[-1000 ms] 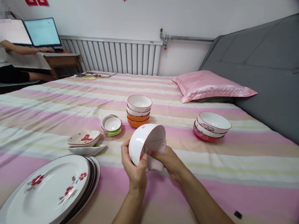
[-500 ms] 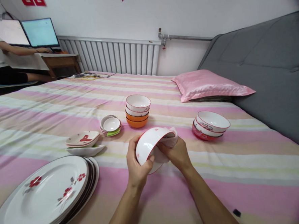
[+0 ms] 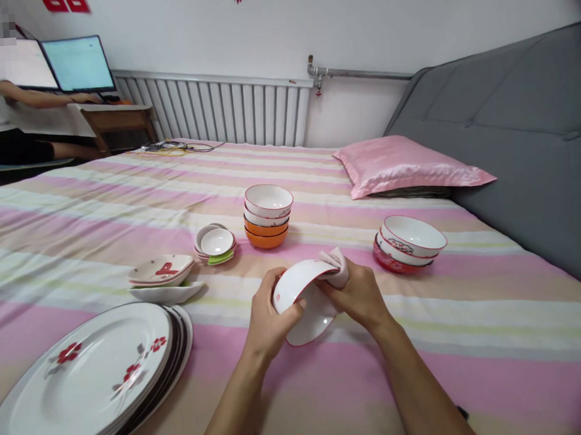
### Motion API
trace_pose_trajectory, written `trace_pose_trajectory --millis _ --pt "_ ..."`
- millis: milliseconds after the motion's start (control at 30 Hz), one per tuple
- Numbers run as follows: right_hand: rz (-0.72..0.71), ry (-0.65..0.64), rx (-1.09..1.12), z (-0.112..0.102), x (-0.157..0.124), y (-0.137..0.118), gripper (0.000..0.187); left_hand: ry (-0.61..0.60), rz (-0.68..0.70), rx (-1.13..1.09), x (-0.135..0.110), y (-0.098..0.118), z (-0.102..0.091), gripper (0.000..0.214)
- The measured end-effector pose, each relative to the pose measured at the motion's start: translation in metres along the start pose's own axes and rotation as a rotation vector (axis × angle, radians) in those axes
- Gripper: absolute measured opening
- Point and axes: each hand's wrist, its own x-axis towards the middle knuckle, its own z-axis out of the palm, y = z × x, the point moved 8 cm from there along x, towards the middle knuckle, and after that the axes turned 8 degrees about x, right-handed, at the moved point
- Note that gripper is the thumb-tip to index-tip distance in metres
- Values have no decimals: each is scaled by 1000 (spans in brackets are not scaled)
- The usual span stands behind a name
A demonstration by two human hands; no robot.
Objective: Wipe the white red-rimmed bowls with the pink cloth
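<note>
Turned further since the earlier head view, the bowl now shows more of its inside and sits slightly further right; the right hand has shifted right with the cloth, and the stacks on the sheet have stayed put.

Seen from the head, the bowl is white and glossy, with a thin red line along its rim and a small red mark on its outer wall, near the fingers. Its inside is plain white, with a bright glint low down. It is tilted on its side between the hands, mouth towards the right, in front of the orange-and-white stack; whether it touches the sheet, I cannot tell.

Curled around its outer wall, the left hand grips it, thumb at the rim. The right hand is closed on the pale pink cloth, bunched over the rim's upper right.

Plates lie at left, and the red-and-white stack stands at right.
</note>
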Motion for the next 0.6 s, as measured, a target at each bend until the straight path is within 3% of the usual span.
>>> trace_pose_trajectory --millis 267,467,600 --pt "-80 -38 -198 -1 -2 -13 18 -5 -11 81 -1 1 2 40" --pt "-163 -70 -196 3 -6 -24 36 -29 22 209 -3 8 6 39" --pt "-198 -84 -157 4 -9 -31 39 -36 22 262 -4 8 9 41"
